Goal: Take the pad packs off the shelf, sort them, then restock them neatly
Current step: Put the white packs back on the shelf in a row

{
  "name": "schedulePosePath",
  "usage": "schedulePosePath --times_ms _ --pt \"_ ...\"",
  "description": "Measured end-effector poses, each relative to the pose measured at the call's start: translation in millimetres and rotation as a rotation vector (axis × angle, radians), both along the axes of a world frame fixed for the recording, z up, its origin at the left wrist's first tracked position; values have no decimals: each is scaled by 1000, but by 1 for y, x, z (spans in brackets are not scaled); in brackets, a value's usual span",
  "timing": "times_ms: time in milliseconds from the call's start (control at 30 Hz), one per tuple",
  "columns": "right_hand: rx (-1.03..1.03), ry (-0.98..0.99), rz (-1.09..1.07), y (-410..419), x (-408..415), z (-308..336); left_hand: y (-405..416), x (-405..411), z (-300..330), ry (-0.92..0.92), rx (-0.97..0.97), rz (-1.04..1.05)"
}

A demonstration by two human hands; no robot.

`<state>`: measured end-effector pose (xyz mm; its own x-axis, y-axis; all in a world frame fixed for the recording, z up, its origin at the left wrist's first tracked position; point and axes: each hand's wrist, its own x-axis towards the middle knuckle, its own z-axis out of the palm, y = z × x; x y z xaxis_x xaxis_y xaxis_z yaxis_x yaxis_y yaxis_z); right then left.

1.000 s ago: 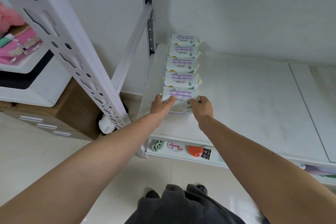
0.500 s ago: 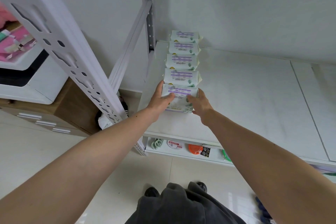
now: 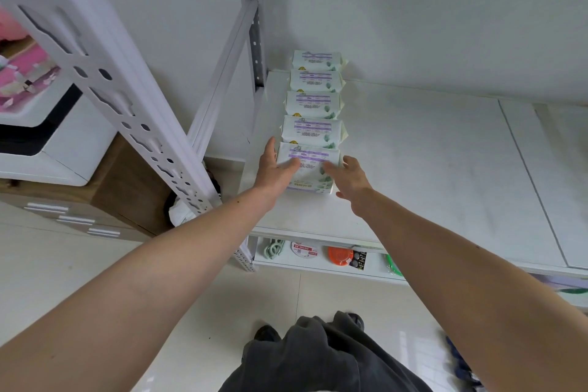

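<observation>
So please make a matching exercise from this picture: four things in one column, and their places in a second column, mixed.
Things:
1. white pad pack with purple stripe, nearest
2. round orange lid
3. left hand
4. grey perforated metal upright

Places:
A. at the back left corner of the white shelf board
B. front of the row of five packs
C. on the lower shelf, under the board
D. touching the nearest pack's left side

Pairs: 1-B, 2-C, 3-D, 4-A
</observation>
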<state>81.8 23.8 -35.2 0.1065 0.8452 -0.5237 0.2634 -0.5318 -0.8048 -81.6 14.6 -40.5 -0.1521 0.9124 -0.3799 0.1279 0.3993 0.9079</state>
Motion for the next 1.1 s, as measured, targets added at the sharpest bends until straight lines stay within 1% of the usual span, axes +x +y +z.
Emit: schedulePosePath --times_ms 67,100,200,400,500,633,767,1000,1100 --pt "-5 -26 -41 -4 6 -3 -2 1 0 73 15 35" --pt "6 -39 -71 -7 10 -4 -4 2 -1 143 46 51" --pt "53 -62 -162 -19 22 -5 -11 11 1 411 217 83" --pt "142 -91 -319 -61 61 -6 -27 53 4 768 528 59" --pt "155 -123 -390 -88 93 -7 -39 86 7 749 611 -4" --pt "161 -141 -480 -127 145 -10 -64 136 10 680 728 -187" --pt "149 -145 -531 -176 208 -14 -101 204 2 611 718 -327" --pt "115 -111 -571 -282 326 -28 -195 332 -27 572 637 -446" --pt "74 -101 -581 -320 373 -41 -232 377 -42 588 589 -514"
